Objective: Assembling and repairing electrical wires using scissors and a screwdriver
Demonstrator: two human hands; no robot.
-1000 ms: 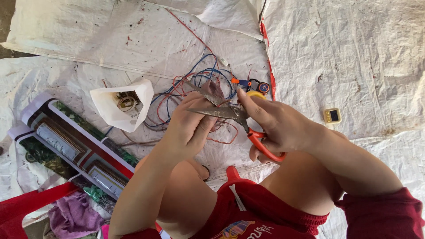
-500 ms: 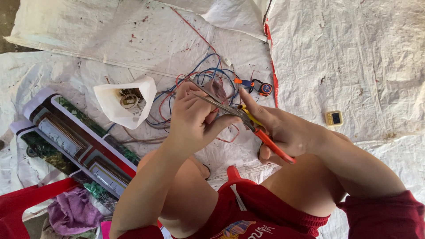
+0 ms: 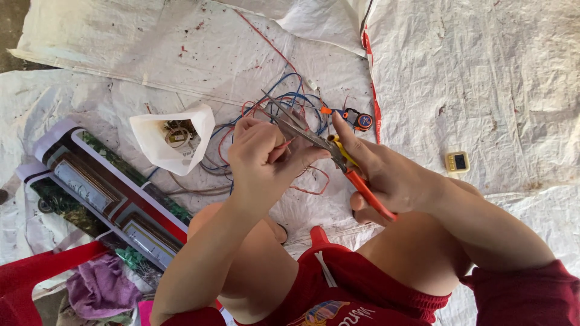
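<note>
Fingertips of the left hand [image 3: 263, 151] pinch a thin red wire [image 3: 284, 145], light and floppy, best gripped near its end. Right hand [image 3: 386, 178] clasps orange-handled metal scissors [image 3: 329, 148], blades pointing to ten o'clock over tangled wires [image 3: 254, 121] on white sheeting [image 3: 483, 72].

A single camera on the person's head looks almost straight down, close over the left hand [image 3: 266, 154] and right hand [image 3: 386, 175]. The knees fill the near edge, while the white sheet [image 3: 483, 72] spreads to the far side.
</note>
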